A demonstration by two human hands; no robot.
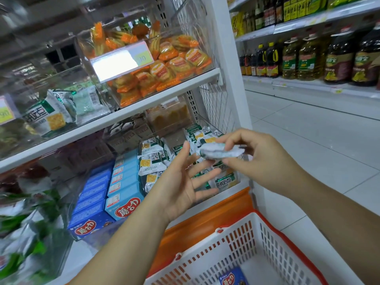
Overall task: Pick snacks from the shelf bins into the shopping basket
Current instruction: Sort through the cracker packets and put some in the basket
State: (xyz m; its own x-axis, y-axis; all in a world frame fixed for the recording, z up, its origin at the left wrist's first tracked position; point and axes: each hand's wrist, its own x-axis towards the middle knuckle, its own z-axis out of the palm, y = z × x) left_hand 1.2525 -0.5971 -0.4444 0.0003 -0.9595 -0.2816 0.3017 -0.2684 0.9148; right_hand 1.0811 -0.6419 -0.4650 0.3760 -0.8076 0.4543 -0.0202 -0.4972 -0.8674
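The right hand [258, 161] pinched a crinkled green-and-white foil snack packet [219, 153] between thumb and fingertips, held in the air just in front of the lower shelf bin [226, 183]. The left hand [178, 188] was spread open, palm toward the packet, holding nothing. The bin was clear rigid plastic and held flat pillow-shaped packets [153, 161] of the same kind. Beside it stood rectangular blue cartons [123, 192]. The shopping basket [273, 243], white slotted plastic with a red rim, sat below the hands with one blue carton [233, 277] inside. Glossy tiled floor [318, 140] lay open to the right.
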